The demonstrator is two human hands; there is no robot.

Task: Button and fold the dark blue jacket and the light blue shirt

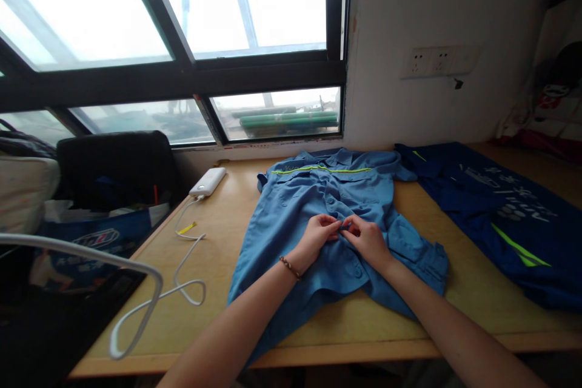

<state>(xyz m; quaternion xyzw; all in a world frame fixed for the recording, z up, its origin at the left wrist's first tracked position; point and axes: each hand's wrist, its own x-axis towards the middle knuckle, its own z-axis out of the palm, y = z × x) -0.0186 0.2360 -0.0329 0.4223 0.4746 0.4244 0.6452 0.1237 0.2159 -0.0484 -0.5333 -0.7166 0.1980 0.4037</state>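
Note:
A light blue work shirt [291, 224] with a yellow-green stripe across its chest lies front up on the table, collar toward the window. Both my hands meet at its button front, a little below the middle. My left hand [321, 233] is closed in a pinch on the shirt's front edge, and a beaded bracelet circles that wrist. From the other side my right hand [364, 239] pinches the same edge, fingertips almost touching the left ones. What sits right between the fingertips is too small to make out. Buttons show above and below the hands.
A wooden table [227, 339] carries a dark blue garment [513, 206] with white print at the right. At the left lie a white power bank [208, 182] and its white cable [179, 267], which loops over the table's edge. A black chair [113, 163] stands beyond that edge.

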